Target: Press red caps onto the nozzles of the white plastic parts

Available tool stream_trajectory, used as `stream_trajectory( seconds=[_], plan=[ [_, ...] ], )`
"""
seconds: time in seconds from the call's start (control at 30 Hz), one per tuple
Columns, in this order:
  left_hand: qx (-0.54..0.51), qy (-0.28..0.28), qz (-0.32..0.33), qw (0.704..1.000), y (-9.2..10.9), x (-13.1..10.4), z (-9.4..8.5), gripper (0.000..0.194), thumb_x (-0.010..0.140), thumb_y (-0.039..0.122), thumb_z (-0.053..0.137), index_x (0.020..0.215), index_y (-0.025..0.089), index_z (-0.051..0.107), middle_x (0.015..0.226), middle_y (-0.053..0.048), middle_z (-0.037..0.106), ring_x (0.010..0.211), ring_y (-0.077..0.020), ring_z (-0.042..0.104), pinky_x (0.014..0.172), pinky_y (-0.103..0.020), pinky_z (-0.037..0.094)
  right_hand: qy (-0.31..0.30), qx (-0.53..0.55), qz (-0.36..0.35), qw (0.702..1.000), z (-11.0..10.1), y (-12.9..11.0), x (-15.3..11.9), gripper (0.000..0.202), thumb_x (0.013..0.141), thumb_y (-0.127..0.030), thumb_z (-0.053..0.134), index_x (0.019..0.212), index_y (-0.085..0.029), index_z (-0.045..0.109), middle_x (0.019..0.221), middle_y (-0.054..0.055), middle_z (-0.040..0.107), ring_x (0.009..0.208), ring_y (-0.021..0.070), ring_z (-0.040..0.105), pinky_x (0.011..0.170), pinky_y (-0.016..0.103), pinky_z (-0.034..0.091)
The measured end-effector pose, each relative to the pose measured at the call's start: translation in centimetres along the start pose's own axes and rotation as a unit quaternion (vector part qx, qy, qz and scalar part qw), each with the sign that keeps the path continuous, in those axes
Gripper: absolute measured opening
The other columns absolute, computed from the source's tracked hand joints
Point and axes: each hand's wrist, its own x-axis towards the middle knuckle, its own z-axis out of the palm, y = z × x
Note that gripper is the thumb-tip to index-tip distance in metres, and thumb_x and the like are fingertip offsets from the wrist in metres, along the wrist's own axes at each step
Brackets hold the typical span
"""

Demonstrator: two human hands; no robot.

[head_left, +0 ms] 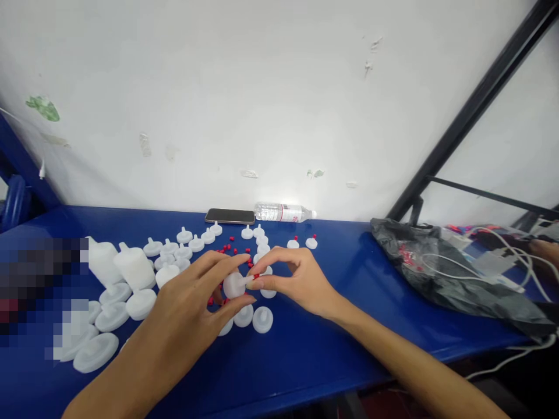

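My left hand [192,297] grips the round base of a white spouted lid [233,285], whose spout points right. A small red cap [256,276] is pinched between the thumb and forefinger of my right hand [301,279], at the tip of that spout. Loose red caps [229,247] are scattered just beyond my hands. Around them lie several white lids [262,319] with bare spouts. Two lids [311,243] with red caps on their spouts stand apart at the right.
White bottles [135,267] and more lids fill the left side. A phone [229,216] and a clear water bottle [283,212] lie along the wall. A black plastic bag [454,279] with white cables covers the right end of the blue table [349,343].
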Motion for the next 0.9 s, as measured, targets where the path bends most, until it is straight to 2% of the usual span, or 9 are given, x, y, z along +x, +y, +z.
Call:
stream_trajectory(
  seconds=[0.1, 0.3, 0.47, 0.53, 0.67, 0.73, 0.83, 0.9],
  plan=[
    [-0.005, 0.003, 0.002, 1.000, 0.1, 0.0, -0.2, 0.044, 0.107, 0.057, 0.060, 0.135, 0.023, 0.065, 0.109, -0.002, 0.072, 0.062, -0.0092, 0.067, 0.067, -0.024, 0.061, 0.012, 0.007, 0.005, 1.000, 0.2, 0.0, -0.2, 0.013, 0.080, -0.027, 0.098, 0.090, -0.026, 0.089, 0.090, 0.000, 0.085, 0.087, 0.0185, 0.077, 0.084, 0.030, 0.058],
    [-0.004, 0.004, 0.000, 1.000, 0.1, 0.0, -0.4, 0.043, 0.108, 0.056, 0.060, 0.136, 0.023, 0.065, 0.112, -0.003, 0.071, 0.064, -0.0098, 0.068, 0.065, -0.024, 0.061, 0.042, 0.023, 0.011, 0.999, 0.3, 0.0, -0.2, 0.012, 0.078, -0.027, 0.099, 0.085, -0.026, 0.089, 0.085, 0.001, 0.084, 0.082, 0.0187, 0.076, 0.077, 0.030, 0.058],
    [0.006, 0.004, 0.023, 1.000, 0.3, -0.1, -0.1, 0.039, 0.110, 0.051, 0.058, 0.137, 0.023, 0.063, 0.112, -0.004, 0.073, 0.082, -0.0148, 0.077, 0.068, -0.024, 0.061, 0.027, 0.025, 0.007, 0.999, 0.5, 0.1, -0.2, 0.012, 0.080, -0.030, 0.097, 0.084, -0.025, 0.088, 0.084, 0.001, 0.083, 0.078, 0.0176, 0.075, 0.075, 0.030, 0.059],
    [0.019, 0.013, 0.032, 0.999, 0.4, 0.0, 0.0, 0.039, 0.110, 0.050, 0.059, 0.136, 0.022, 0.064, 0.111, -0.005, 0.075, 0.085, -0.0165, 0.078, 0.068, -0.025, 0.062, 0.032, -0.005, -0.007, 0.999, 0.6, 0.1, -0.3, 0.010, 0.082, -0.029, 0.096, 0.084, -0.024, 0.087, 0.082, 0.000, 0.082, 0.077, 0.0166, 0.074, 0.074, 0.029, 0.058],
    [0.048, 0.056, 0.039, 0.996, 0.4, 0.0, 0.2, 0.041, 0.109, 0.046, 0.062, 0.136, 0.015, 0.067, 0.115, -0.009, 0.080, 0.077, -0.0167, 0.078, 0.075, -0.028, 0.066, 0.057, -0.089, -0.054, 0.993, 0.6, 0.4, -0.5, 0.008, 0.085, -0.026, 0.094, 0.085, -0.023, 0.087, 0.078, 0.000, 0.081, 0.071, 0.0147, 0.071, 0.070, 0.027, 0.054],
    [0.070, 0.073, 0.027, 0.995, 0.3, -0.1, 0.5, 0.044, 0.108, 0.048, 0.063, 0.132, 0.012, 0.070, 0.116, -0.012, 0.083, 0.083, -0.0205, 0.081, 0.079, -0.031, 0.067, 0.066, -0.101, -0.072, 0.990, 0.6, 0.5, -0.6, 0.008, 0.086, -0.027, 0.094, 0.085, -0.023, 0.087, 0.079, 0.000, 0.082, 0.069, 0.0146, 0.070, 0.067, 0.027, 0.054],
    [0.070, 0.052, 0.011, 0.996, 0.1, -0.5, 0.8, 0.050, 0.108, 0.057, 0.057, 0.125, 0.014, 0.074, 0.111, -0.012, 0.085, 0.095, -0.0266, 0.084, 0.080, -0.034, 0.068, 0.075, -0.110, -0.086, 0.987, 0.4, 0.7, -0.6, 0.006, 0.086, -0.026, 0.094, 0.088, -0.024, 0.088, 0.080, 0.000, 0.083, 0.070, 0.0151, 0.071, 0.066, 0.027, 0.054],
    [0.056, 0.024, -0.008, 0.998, 0.1, -0.6, 0.9, 0.051, 0.109, 0.061, 0.051, 0.123, 0.017, 0.074, 0.106, -0.009, 0.086, 0.085, -0.0241, 0.085, 0.070, -0.032, 0.067, 0.072, -0.114, -0.083, 0.987, 0.3, 0.7, -0.6, 0.005, 0.088, -0.024, 0.092, 0.092, -0.025, 0.089, 0.084, 0.000, 0.085, 0.072, 0.0154, 0.073, 0.067, 0.027, 0.055]
  ],
)
